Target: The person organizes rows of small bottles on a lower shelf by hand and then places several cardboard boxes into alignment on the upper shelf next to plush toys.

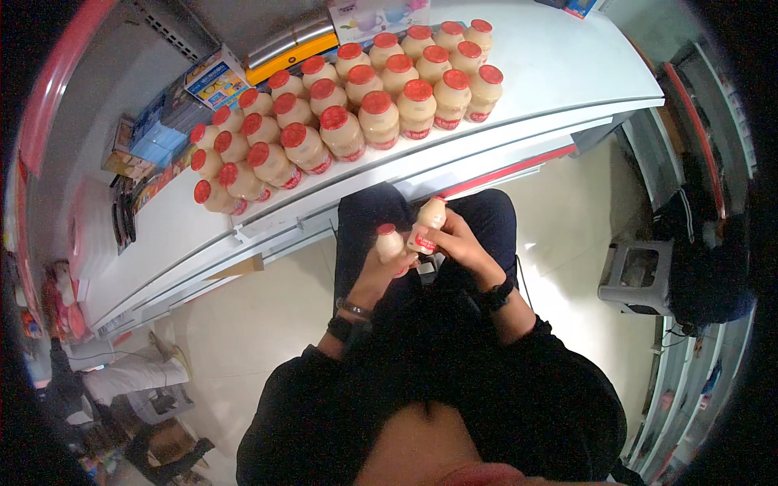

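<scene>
Above my lap, my left hand (382, 269) is wrapped round a small cream-coloured drink bottle (389, 240) with a red foil top. Close beside it, my right hand (459, 240) grips a second drink bottle (433, 214) of the same kind, which leans a little and shows its red-and-white label. The two hands are nearly touching, and the left fingertips are partly hidden. On the white shelf in front of me stand rows of matching drink bottles (335, 130), all upright with red tops.
Behind the bottles are boxes (215, 79) and a yellow-and-silver package (292, 53). The white shelf (559, 85) bends across the front, with its edge just beyond my knees. A grey plastic stool (636, 277) stands at the right, near more shelving (697, 138). Bags and dark items lie on the floor at lower left.
</scene>
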The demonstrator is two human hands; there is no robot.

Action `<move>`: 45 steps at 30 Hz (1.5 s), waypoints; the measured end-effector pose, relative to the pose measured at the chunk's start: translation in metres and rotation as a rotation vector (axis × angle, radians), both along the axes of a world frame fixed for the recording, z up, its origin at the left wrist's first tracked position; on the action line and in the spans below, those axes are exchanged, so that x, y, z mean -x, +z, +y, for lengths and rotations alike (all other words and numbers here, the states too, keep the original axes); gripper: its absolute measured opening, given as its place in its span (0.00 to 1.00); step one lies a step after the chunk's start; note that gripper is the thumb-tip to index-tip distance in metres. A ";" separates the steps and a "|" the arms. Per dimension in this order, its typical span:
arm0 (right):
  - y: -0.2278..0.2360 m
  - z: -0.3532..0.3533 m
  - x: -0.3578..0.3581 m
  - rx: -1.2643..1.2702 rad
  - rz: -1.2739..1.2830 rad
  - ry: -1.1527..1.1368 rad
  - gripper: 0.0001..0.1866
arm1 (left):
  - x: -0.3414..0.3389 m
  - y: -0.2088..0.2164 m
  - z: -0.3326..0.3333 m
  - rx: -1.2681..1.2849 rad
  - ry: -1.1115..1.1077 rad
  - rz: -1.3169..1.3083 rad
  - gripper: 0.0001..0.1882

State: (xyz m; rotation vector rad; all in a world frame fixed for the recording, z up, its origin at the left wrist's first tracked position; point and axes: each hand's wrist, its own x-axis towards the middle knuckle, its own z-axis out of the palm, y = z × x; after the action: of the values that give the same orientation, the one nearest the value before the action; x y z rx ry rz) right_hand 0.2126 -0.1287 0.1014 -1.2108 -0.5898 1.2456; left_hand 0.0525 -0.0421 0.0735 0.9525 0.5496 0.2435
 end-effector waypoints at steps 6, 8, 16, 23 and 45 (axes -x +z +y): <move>0.005 -0.015 -0.012 -0.144 -0.226 -0.067 0.25 | 0.003 -0.003 0.002 0.085 0.020 -0.092 0.23; 0.007 -0.022 -0.025 -0.135 -0.332 0.001 0.29 | 0.004 0.000 0.003 0.096 0.002 -0.059 0.23; 0.061 -0.056 -0.078 -0.322 -0.147 -0.240 0.27 | 0.004 -0.011 0.004 0.070 -0.030 -0.166 0.25; 0.085 -0.042 -0.133 -0.264 -0.713 -0.402 0.26 | 0.002 -0.007 0.005 0.180 0.015 -0.156 0.23; 0.095 0.048 -0.185 -0.298 -0.927 -0.455 0.32 | 0.007 -0.012 0.006 0.186 0.021 -0.159 0.18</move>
State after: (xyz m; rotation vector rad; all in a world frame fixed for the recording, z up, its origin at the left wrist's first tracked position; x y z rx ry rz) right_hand 0.3977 -0.0804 0.1964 -1.5228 -1.0444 0.1471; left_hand 0.0453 -0.0362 0.0613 0.7405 0.4286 0.2794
